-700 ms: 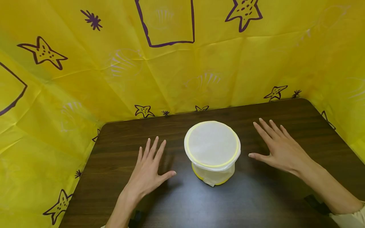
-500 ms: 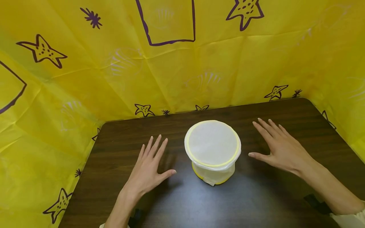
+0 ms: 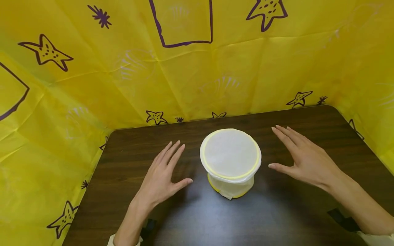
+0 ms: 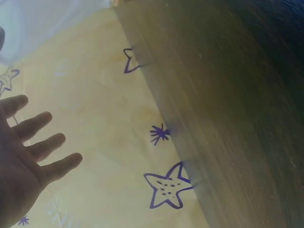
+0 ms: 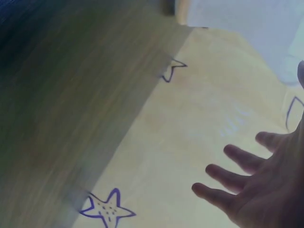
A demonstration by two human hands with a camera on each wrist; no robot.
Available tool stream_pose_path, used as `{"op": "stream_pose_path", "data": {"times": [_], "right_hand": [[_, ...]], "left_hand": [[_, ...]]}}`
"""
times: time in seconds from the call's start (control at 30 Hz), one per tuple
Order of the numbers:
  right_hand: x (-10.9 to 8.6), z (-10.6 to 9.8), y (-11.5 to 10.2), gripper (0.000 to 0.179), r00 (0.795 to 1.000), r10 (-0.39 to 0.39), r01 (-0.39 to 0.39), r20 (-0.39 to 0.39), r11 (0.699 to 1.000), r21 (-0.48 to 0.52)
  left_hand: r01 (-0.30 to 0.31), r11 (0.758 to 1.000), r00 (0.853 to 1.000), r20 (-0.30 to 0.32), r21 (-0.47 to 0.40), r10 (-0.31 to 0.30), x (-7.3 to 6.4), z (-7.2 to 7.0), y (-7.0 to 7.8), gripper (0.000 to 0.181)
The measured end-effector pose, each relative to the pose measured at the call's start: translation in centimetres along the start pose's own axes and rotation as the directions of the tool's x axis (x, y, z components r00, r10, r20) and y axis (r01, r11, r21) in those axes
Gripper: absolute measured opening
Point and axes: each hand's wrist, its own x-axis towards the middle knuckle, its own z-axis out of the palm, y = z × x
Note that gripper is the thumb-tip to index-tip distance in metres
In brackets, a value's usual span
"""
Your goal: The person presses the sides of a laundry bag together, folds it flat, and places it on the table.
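Observation:
A round white fabric container (image 3: 231,155) with yellow trim stands on the dark wood table (image 3: 197,218), its flat round top wider than the part below. My left hand (image 3: 160,181) is raised to its left, palm turned inward, thumb apart from the fingers. On the other side my right hand (image 3: 311,164) hovers in the same way, thumb pointing at the container. Neither hand touches it. In the left wrist view the left hand (image 4: 23,161) shows spread fingers, and in the right wrist view so does the right hand (image 5: 256,180). Part of the white container (image 5: 251,28) shows at the top there.
Yellow cloth (image 3: 184,82) printed with purple starfish and shells hangs behind the table and along both sides. Dark patches lie on the table beneath each forearm, one dark patch (image 3: 343,218) under the right.
Both hands have turned so their palms face inward more, with fingers closer together. The left hand has shifted slightly up and toward the container. The container stays in place.

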Motion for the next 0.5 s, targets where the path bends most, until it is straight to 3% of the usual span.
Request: {"op": "stream_pose_path", "data": {"times": [0.5], "right_hand": [[0.2,-0.9,-1.4,0.109,0.998,-0.043,0.044,-0.043,0.998,0.043]], "left_hand": [[-0.084,0.995,0.992,-0.097,-0.062,0.078,0.8,-0.4,0.9,0.095]]}}
